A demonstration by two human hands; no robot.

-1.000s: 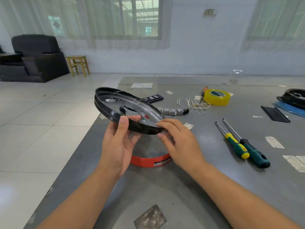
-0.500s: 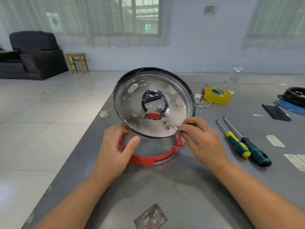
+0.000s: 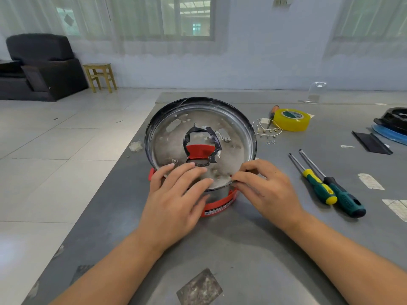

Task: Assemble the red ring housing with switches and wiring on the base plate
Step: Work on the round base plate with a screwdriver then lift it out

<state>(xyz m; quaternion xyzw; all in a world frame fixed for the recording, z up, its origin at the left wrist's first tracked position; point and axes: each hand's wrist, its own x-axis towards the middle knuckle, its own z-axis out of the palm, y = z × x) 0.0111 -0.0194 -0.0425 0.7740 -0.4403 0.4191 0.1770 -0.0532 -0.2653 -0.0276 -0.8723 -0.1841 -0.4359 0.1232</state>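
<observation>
So I'm at the bit where the base plate [image 3: 199, 119] gets seated onto the red ring housing [image 3: 218, 205], which sits on the grey table [image 3: 253, 249] right in front of me. The plate's tilted, near edge down on the ring, far edge up. My left hand [image 3: 176, 201] lies flat with straight fingers on the plate's near face; my right hand [image 3: 264, 190] pinches the rim at its near right. Next I'd guess: lower it level and line up the holes.
</observation>
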